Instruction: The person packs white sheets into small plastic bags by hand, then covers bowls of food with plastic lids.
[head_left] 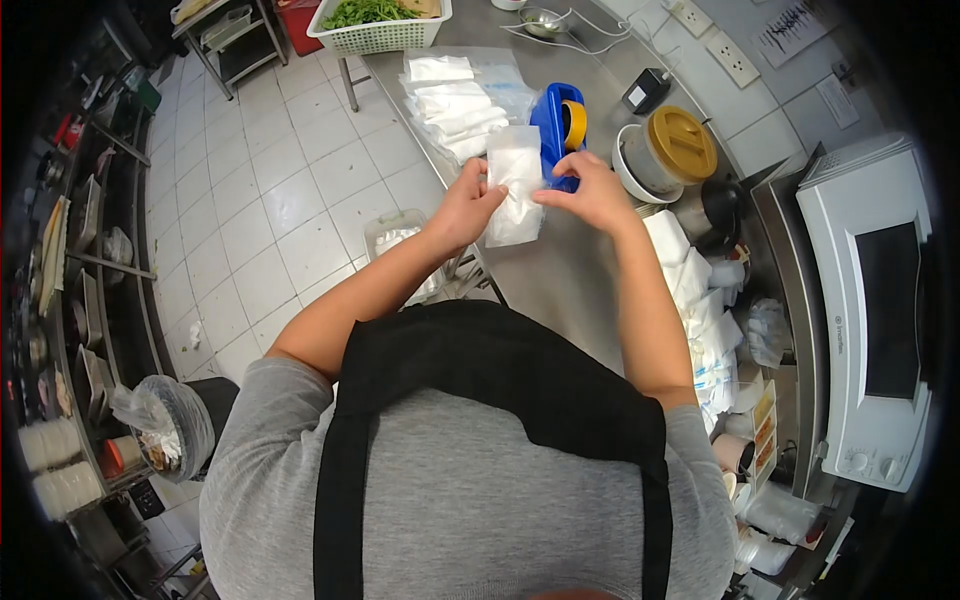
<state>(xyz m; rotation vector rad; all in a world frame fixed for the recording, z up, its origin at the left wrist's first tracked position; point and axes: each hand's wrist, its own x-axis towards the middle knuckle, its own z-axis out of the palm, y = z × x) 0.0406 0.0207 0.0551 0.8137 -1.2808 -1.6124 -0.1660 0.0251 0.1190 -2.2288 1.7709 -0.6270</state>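
A small white packet [515,170], folded white paper in a clear plastic sleeve by its look, is held above the steel counter. My left hand [468,207] grips its left edge, thumb on top and fingers partly behind. My right hand [597,195] is at the packet's right side, thumb tip by its edge and index finger curled apart from the thumb. Just past those fingers stands a blue tape dispenser [550,128] with a yellow-cored roll of tape [573,125]. Any strip of tape between my right fingers is too small to make out. Several similar white packets [455,105] lie behind, on clear plastic.
A pale green basket of leafy greens [378,38] stands at the counter's far end. To the right are a tub with a mustard-yellow lid [682,143], a black adapter [647,92], stacked white packets [690,275] and a white microwave [865,310]. A clear bin [393,222] sits below the left edge.
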